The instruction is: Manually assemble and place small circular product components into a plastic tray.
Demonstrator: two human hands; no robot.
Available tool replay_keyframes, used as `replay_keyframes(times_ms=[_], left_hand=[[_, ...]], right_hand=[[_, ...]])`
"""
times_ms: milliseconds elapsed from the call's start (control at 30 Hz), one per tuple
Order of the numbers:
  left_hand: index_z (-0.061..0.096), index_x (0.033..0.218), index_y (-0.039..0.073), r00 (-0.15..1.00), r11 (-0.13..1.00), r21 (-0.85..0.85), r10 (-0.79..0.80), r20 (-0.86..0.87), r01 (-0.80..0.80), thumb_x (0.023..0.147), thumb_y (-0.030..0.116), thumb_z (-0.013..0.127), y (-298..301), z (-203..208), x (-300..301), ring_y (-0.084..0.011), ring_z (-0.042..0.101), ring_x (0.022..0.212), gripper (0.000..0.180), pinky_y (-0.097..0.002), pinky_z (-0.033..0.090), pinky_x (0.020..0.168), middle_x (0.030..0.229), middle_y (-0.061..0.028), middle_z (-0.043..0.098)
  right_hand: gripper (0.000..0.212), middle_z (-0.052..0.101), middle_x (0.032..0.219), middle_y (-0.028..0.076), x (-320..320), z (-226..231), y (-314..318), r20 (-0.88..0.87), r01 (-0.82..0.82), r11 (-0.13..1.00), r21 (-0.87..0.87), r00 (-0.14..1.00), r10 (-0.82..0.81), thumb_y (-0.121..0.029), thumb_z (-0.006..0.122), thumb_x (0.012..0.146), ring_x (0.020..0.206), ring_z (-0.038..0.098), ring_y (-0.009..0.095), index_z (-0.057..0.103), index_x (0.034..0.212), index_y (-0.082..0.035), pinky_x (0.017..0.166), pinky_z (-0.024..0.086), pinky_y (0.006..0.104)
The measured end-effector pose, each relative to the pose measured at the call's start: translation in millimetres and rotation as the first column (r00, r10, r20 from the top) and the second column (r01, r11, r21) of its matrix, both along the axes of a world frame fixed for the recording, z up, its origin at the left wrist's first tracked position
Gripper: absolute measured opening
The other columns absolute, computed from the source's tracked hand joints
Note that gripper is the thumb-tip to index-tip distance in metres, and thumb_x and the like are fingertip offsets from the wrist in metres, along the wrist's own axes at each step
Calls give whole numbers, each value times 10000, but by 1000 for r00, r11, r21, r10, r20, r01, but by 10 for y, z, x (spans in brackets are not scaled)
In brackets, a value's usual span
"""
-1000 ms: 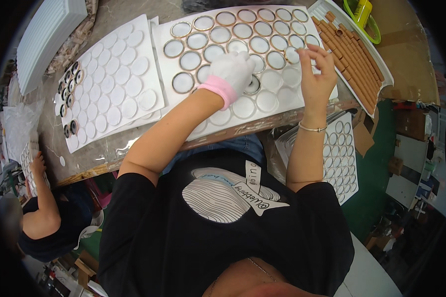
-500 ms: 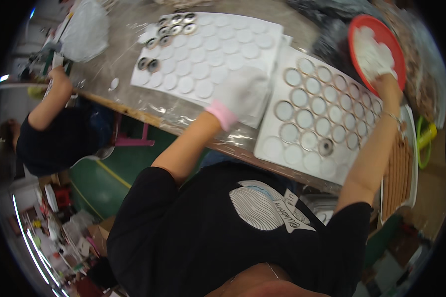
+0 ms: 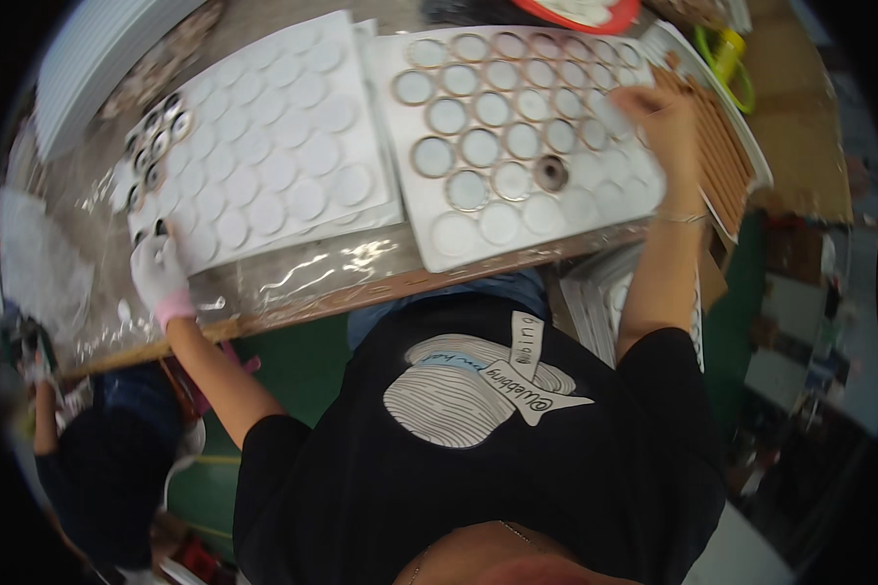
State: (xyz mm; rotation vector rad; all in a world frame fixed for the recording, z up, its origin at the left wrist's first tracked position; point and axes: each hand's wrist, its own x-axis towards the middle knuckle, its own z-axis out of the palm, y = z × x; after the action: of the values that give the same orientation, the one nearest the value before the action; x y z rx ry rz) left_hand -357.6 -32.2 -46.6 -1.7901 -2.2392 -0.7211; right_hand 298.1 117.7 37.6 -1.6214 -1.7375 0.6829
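Head view: the left hand [image 3: 159, 273], gloved, is at the left sheet's [image 3: 363, 146] near left corner, fingers bent toward two dark rings [image 3: 161, 227]; whether it pinches one, I cannot tell. More such rings lie along that sheet's left edge, probably grouped for easy reach. The right hand [image 3: 665, 132], bare and blurred, hovers over the right side of the right sheet [image 3: 423, 205], fingers drawn together; I cannot tell whether they pinch anything.

Thin rims circle most discs [image 3: 480, 147] there, while the nearest ones are plain. One dark piece [image 3: 552, 174] sits among them. The sheets lie side by side on the table [image 3: 332, 255], likely so each hand can work one. A tray [image 3: 762, 177] of brown tubes [image 3: 712, 146] stands right, a red bowl [image 3: 580, 28] far.
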Motion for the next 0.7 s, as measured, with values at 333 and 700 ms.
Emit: replay_keyframes(times_ms=[333, 700], left_hand=[[655, 960, 25, 798, 934, 66, -336, 501, 352, 873, 99, 668, 504, 497, 2237, -195, 627, 882, 115, -310, 506, 772, 1016, -101, 661], [654, 907, 32, 570, 733, 67, -579, 583, 677, 806, 31, 695, 614, 671, 3301, -214, 618, 913, 109, -309, 510, 767, 1088, -114, 659]], right_hand=[[181, 680, 862, 75, -669, -705, -1006, -95, 327, 938, 116, 944, -317, -125, 810, 751, 772, 642, 156, 767, 922, -82, 703, 505, 268], [438, 475, 1397, 136, -606, -572, -1323, 569, -57, 950, 307, 811, -135, -426, 742, 763, 1309, 379, 367, 712, 1099, -147, 997, 278, 560]])
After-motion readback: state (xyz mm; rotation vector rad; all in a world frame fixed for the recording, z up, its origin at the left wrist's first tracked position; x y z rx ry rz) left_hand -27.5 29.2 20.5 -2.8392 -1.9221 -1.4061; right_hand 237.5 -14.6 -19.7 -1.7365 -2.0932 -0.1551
